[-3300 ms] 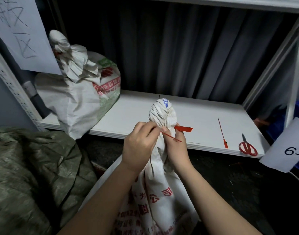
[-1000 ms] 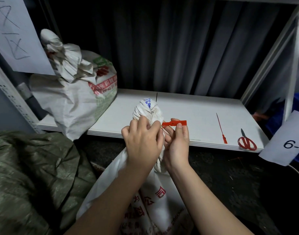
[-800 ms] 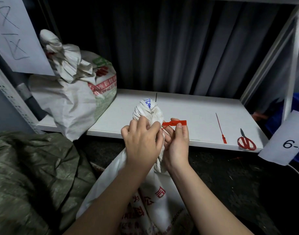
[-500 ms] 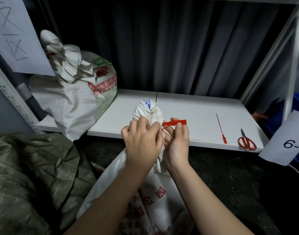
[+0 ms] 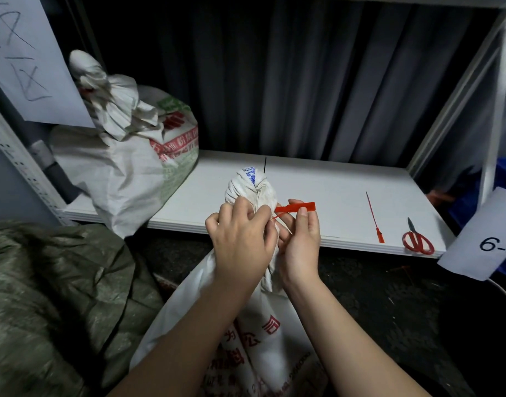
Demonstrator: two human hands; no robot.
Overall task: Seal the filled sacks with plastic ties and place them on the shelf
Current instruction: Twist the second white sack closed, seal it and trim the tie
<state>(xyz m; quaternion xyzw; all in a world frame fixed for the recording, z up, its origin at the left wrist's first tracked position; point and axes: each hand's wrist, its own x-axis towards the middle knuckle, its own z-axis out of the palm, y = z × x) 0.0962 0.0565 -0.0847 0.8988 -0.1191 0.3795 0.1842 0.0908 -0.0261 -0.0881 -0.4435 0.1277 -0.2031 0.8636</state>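
Tie (image 5: pixel 294 208) lies sideways across the sack (image 5: pixel 250 186) neck just off the shelf's (image 5: pixel 332 196) front edge, tab pinched in the right hand (image 5: pixel 299 239), left hand (image 5: pixel 240 239) gripping the neck beside it.

- A white sack (image 5: pixel 263 333) at lower centre looked like woven plastic cloth, slightly shiny, creased, with red printing.
- A red tie (image 5: pixel 295 208) at its gathered neck looked like smooth, glossy plastic.
- A second white sack (image 5: pixel 123 167) at upper left had the same woven, crinkled surface.
- The shelf (image 5: pixel 317 190) across the middle was a smooth, matt white board.
- A spare red tie (image 5: pixel 373 217) at right looked like thin plastic.
- Scissors (image 5: pixel 417 238) at right had glossy red plastic handles and metal blades.
- A curtain (image 5: pixel 317 75) behind was dark, matt, pleated cloth.
- Green cloth (image 5: pixel 54 305) at lower left looked rough and woven.
- Paper signs (image 5: pixel 28 58) were matt white.
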